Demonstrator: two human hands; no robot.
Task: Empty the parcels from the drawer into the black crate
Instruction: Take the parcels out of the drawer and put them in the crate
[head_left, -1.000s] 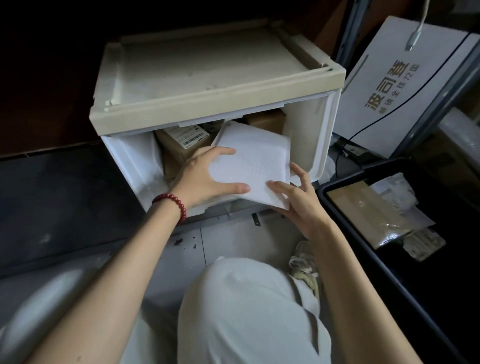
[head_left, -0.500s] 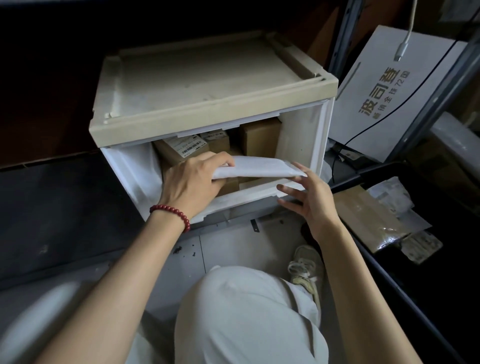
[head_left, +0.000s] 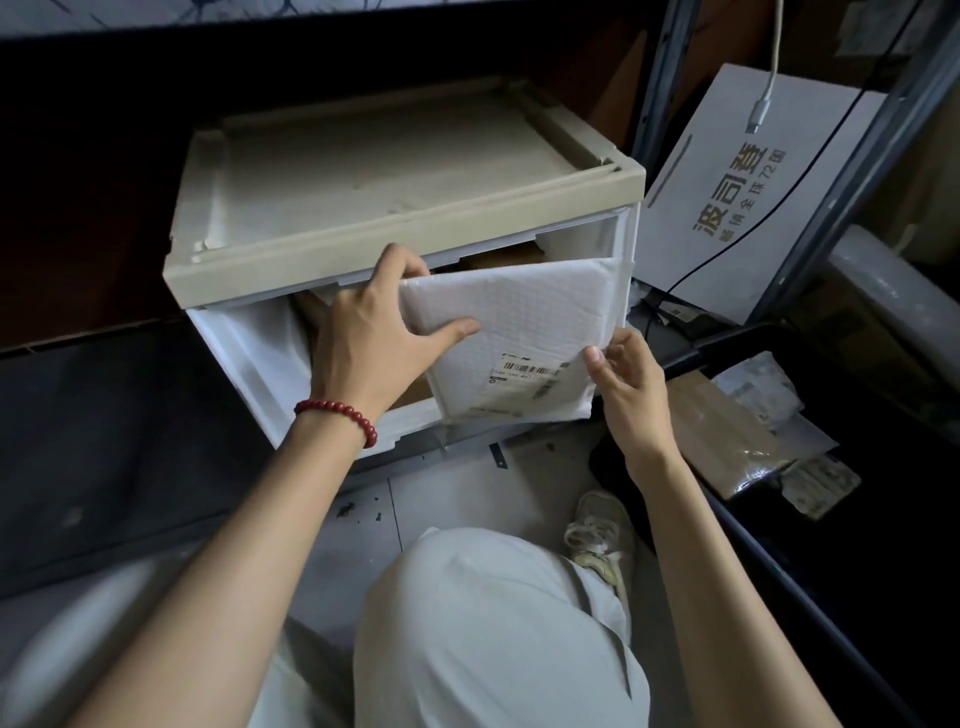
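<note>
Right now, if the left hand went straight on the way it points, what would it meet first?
Probably the brown boxes inside the drawer; the left hand, gripping the envelope, points into its opening, though depth is unclear.

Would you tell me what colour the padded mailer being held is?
The mailer is white; head view shows it.

"波司登" and "畅销全球72国" on the white carton (head_left: 748, 213); shipping label (head_left: 524, 384) on the white mailer (head_left: 519, 312) illegible.

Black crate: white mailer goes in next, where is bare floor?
In the black crate, the near end, beyond the labelled pouch, looks bare. Its end by the drawer is crowded: brown parcel, clear bag.
</note>
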